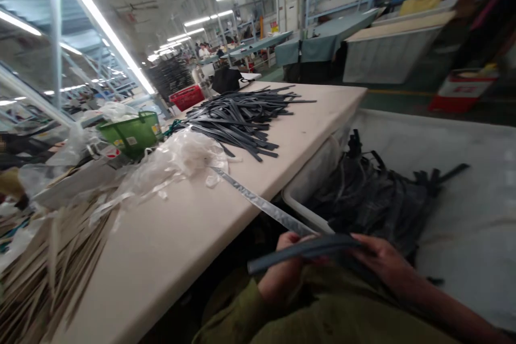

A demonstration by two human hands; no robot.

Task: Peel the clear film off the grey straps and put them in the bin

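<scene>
My left hand (282, 274) and my right hand (382, 260) are both closed on a dark grey strap (302, 252), held level just above my lap, below the table's near edge. A pale clear backing strip (262, 204) runs up from the strap near my left hand onto the beige table (181, 242). A heap of similar dark straps (242, 118) lies further along the table.
Crumpled clear plastic (177, 158) and a green bucket (131, 131) sit left of the strap heap. Pale strips (48, 269) pile at the near left. A white bin (463, 193) on my right holds dark straps (371, 193). Other tables and people stand far back.
</scene>
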